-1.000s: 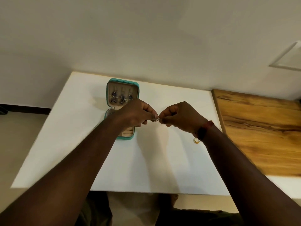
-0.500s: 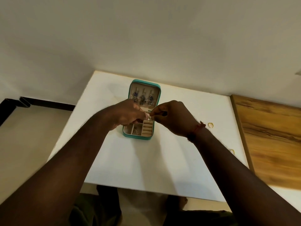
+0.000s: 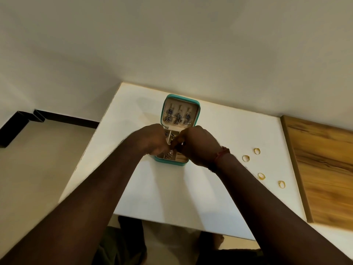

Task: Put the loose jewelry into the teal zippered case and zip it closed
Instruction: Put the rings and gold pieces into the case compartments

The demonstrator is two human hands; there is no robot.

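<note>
A: Position of the case and the hands?

B: Teal zippered case (image 3: 171, 162) lying open toward the far middle of a white table (image 3: 172, 188), lid (image 3: 162, 111) standing upright on the wall side. Left hand (image 3: 152, 139) and right hand (image 3: 196, 144) both over the base, knuckles up, fingers curled in, tips meeting above the middle compartments. Pinching something small, or holding nothing: impossible to tell, with the fingertips tucked behind the knuckles. Red thread (image 3: 221, 153) around the right wrist.

A: Contents of the case?

B: Inside the lid, dark dangling earrings (image 3: 179, 117) hung in three columns against beige lining. In the base, small divided compartments: silvery pieces (image 3: 169, 154) in the near-left one, padded ring rolls (image 3: 180, 157) at the near right, apparently bare. Rest of the base hidden under the hands.

A: Anything left outside?

B: Four gold rings (image 3: 246, 158) loose on the table, well to the right of the case, scattered beside a wooden board (image 3: 324, 159). Zip undone.

A: Advice for the step in hand?

B: Most likely seating a small piece in the base. Bring the fingertips right down into one compartment before letting go, rather than dropping from above. Keep both wrists clear of the upright lid, so as not to knock the earrings or tip it shut. Afterwards, fetch the rings one at a time and press each into the rolls. Zip last, steadying the base with the other hand.
</note>
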